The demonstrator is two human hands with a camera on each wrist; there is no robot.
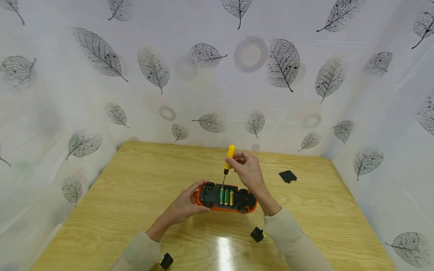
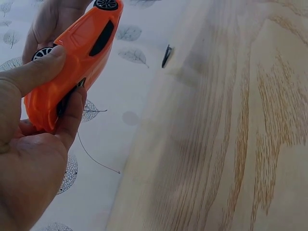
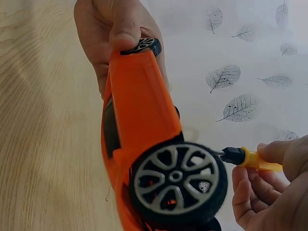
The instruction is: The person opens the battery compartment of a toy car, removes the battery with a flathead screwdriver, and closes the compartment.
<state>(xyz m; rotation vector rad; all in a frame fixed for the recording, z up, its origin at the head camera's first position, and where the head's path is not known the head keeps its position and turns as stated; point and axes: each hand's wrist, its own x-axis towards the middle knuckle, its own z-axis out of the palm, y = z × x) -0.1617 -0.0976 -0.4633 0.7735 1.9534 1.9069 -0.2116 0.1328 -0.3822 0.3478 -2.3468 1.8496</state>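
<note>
An orange toy car (image 1: 253, 205) is held upside down over the table, its black underside towards the head view. Three batteries (image 1: 226, 197), green and yellow-green, lie side by side in its uncovered battery compartment. My left hand (image 1: 184, 205) grips one end, with the thumb on the near side; the left wrist view shows the orange body (image 2: 79, 53) between thumb and fingers. Between thumb and fingers, my right hand (image 1: 250, 173) pinches the yellow handle of a screwdriver (image 1: 230, 154). Its shaft points down at the compartment's upper edge, near the leftmost battery. In the right wrist view, a wheel (image 3: 175, 180) hides the tip.
A black battery cover (image 1: 288, 176) lies on the wooden table (image 1: 152, 165), right of the hands. Leaf-patterned cloth (image 1: 210, 86) rises behind the table and at both sides. A thin wire (image 2: 96, 160) shows below the car. Small black devices (image 1: 257, 234) sit by the wrists.
</note>
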